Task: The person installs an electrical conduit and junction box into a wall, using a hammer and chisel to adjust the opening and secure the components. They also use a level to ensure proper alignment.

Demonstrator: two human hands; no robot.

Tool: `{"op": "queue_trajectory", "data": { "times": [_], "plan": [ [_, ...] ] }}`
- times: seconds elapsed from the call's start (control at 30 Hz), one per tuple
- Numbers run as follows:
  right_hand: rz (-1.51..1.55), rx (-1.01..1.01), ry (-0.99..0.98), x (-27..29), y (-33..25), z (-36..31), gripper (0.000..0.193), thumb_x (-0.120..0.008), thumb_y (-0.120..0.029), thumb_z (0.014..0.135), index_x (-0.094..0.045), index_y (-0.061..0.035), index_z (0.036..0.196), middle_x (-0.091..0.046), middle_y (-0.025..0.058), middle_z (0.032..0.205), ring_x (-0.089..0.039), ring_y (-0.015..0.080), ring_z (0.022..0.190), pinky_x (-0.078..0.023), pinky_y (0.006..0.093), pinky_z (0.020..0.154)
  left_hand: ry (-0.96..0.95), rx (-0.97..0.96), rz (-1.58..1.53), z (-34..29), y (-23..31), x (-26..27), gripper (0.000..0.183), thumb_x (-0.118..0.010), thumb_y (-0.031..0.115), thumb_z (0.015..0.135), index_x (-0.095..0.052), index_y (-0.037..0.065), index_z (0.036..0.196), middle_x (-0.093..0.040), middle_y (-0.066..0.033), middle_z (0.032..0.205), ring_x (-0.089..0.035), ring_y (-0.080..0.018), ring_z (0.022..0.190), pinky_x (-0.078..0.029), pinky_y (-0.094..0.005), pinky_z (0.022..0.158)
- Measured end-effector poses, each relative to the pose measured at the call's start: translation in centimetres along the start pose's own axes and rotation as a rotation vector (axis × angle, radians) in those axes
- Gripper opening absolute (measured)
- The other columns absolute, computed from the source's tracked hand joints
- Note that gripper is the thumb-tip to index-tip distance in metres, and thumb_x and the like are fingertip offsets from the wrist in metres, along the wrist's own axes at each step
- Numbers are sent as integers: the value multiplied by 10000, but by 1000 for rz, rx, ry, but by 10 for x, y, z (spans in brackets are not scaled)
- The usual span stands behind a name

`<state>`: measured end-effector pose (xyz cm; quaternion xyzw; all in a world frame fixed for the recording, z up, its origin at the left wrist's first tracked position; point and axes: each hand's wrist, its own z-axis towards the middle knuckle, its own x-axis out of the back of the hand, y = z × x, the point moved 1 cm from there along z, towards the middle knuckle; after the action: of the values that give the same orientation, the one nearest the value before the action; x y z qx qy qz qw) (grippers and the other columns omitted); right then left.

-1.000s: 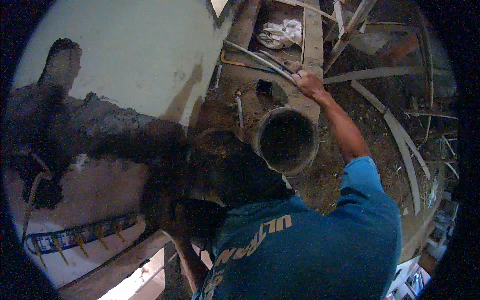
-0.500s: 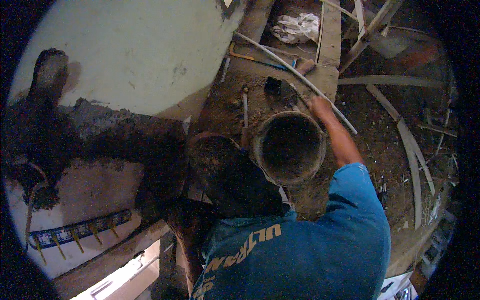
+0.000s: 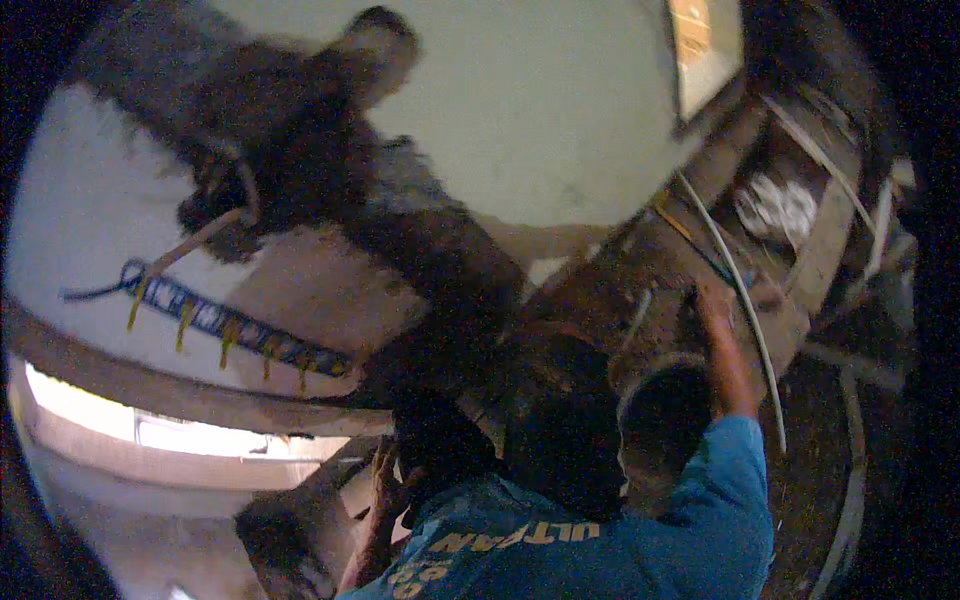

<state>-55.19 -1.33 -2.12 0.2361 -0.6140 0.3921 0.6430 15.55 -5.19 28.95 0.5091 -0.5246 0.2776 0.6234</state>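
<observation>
My right hand (image 3: 712,303) reaches over the dirt-strewn boards, its fingers bent together round something blurred and dark. Close beside it runs a long thin pale pipe (image 3: 757,335). A hacksaw (image 3: 690,235) with an orange frame and a blue part lies just beyond the hand; a brownish lump at its end is unclear. Below my right forearm is a round, dusty bucket (image 3: 665,425), dark inside. My left hand (image 3: 384,482) is low on the left, by my dark-clothed leg; its fingers are too dim and blurred to read.
A pale wall (image 3: 520,130) with a dark, rough patch stands ahead. A blue-and-white rack (image 3: 235,325) with yellow hooks hangs left, above a bright gap (image 3: 200,430). At far right are a crumpled white sack (image 3: 775,210) and several wooden strips (image 3: 820,155).
The view has swung left, so the bucket, pipe and sack sit farther right. My right hand has moved off the pipe's near part towards the hacksaw; my left hand has come into sight.
</observation>
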Motion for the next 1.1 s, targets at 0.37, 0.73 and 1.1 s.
{"op": "queue_trajectory", "data": {
  "times": [0.37,0.73,1.1],
  "plan": [
    [999,328,363,270,-177,46,653,-805,-158,798,-516,-17,1365,-641,151,1260,-607,271,1179,-474,411,1010,299,-59,-291,44,-8,23,663,-792,224,789,-531,14,1361,-417,-250,1508,-470,-420,1324,-419,-483,1063],
    [749,461,796,478,-397,103,749,-862,-430,721,-584,-26,1287,-699,164,1065,-651,340,989,-523,443,887,555,-216,-215,62,13,53,661,-797,229,787,-530,8,1351,-478,-261,1451,-454,-411,1349,-366,-502,1109],
    [615,379,846,488,-427,134,832,-906,-443,606,-607,17,1232,-688,175,941,-638,361,904,-531,456,817,373,-12,-447,52,-5,26,626,-819,260,772,-581,19,1298,-562,-216,1362,-557,-382,1238,-490,-443,965]
  ]
}}
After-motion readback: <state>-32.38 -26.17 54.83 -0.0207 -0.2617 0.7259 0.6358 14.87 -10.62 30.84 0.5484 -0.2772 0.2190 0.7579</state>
